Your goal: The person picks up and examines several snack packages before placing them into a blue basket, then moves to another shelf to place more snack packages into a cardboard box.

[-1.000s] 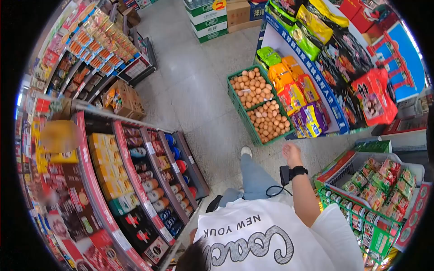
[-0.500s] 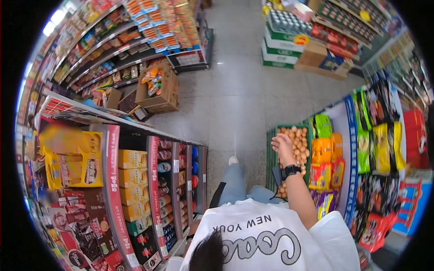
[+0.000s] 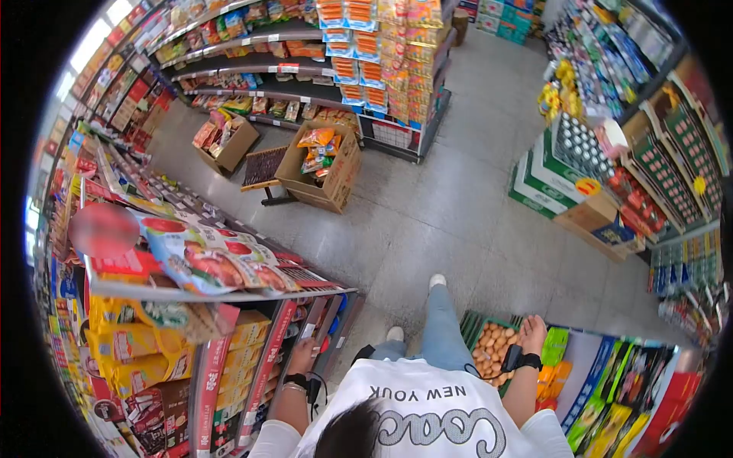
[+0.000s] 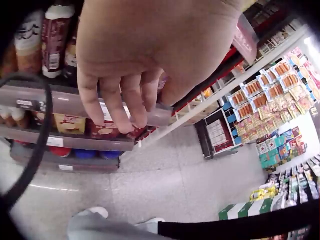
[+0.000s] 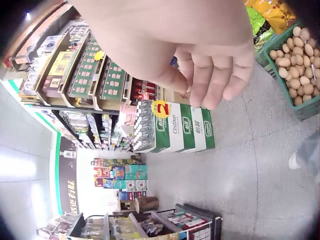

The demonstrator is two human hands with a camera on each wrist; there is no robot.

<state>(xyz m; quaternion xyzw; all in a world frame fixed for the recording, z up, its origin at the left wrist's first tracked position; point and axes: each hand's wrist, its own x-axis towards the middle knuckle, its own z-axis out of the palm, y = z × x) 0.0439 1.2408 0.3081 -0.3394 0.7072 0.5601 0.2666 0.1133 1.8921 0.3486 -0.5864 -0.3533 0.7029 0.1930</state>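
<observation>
My left hand (image 3: 303, 356) hangs beside the shelf rack at the left; in the left wrist view the hand (image 4: 145, 55) has loosely bent fingers with nothing in them, in front of bottles (image 4: 54, 40) and shelf edges. Over on the other side, my right hand (image 3: 532, 334) is above the edge of a green crate of eggs (image 3: 493, 347). The right wrist view has the hand (image 5: 185, 50) relaxed and holding nothing, with the egg crate (image 5: 295, 65) off to its right. Neither hand visibly touches any goods.
A cardboard box of snacks (image 3: 336, 179) and a small stool (image 3: 265, 168) stand on the floor ahead. Stacked green-white drink cartons (image 3: 544, 179) are at the right. A snack shelf end (image 3: 393, 76) rises at the top, and bagged goods (image 3: 603, 389) line the lower right.
The view has swung, with the egg crate and bagged goods shifting to the lower right and more of the aisle ahead showing. My left hand has come into the head view beside the left shelf.
</observation>
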